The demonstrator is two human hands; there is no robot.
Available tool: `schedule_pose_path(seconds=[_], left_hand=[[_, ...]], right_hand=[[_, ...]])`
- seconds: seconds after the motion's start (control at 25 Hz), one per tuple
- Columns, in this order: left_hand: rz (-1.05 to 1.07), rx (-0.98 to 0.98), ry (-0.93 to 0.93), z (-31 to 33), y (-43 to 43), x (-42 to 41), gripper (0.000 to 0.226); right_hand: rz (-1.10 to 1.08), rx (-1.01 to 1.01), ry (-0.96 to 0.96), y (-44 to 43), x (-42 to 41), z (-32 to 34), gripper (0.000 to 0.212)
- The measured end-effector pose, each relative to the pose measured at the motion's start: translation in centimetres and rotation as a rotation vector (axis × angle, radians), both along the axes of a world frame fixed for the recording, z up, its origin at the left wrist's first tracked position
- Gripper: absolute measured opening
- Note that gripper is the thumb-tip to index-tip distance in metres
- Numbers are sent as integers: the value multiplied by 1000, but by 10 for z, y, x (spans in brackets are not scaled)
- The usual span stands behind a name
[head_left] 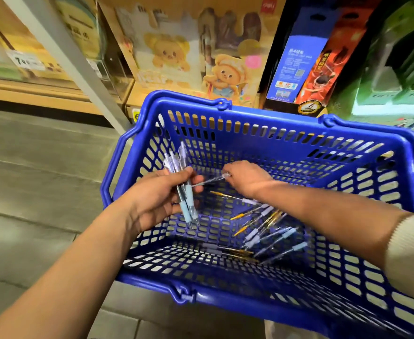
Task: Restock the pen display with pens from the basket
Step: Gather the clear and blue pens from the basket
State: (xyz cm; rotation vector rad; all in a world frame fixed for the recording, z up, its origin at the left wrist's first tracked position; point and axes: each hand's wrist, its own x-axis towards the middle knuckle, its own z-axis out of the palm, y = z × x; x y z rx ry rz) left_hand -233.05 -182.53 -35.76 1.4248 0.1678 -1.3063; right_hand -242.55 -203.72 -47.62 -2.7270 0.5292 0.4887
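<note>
A blue plastic basket [269,128] fills the middle of the view, on the floor in front of a shelf. Several loose pens [267,231] with pale blue or yellow grips lie on its bottom toward the right. My left hand [157,199] is over the basket's left side, closed around a bundle of pale blue pens [185,189] held nearly upright. My right hand [247,179] reaches into the basket and pinches a single clear pen [209,181], its tip pointing at the bundle in my left hand.
Behind the basket stand cardboard display boxes with a cartoon bear [171,52], a blue box [296,62] and a red box [323,69]. A white shelf post [78,67] slants at the left. Grey floor tiles [29,182] lie left of the basket.
</note>
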Motion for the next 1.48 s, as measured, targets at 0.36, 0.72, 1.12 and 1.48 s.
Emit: schedule_pose_path(seconds=[0.36, 0.72, 1.12, 1.48], left_hand=[[-55, 99, -158, 3, -12, -14, 11], [-259, 8, -80, -4, -25, -41, 34], [-186, 37, -51, -8, -21, -36, 18], [-148, 35, -43, -2, -23, -34, 9]], right_hand=[[-578, 1120, -374, 12, -23, 77, 19], [-634, 1231, -293, 15, -34, 97, 10], [142, 94, 320, -10, -83, 44, 13], [442, -133, 468, -13, -131, -4, 18]])
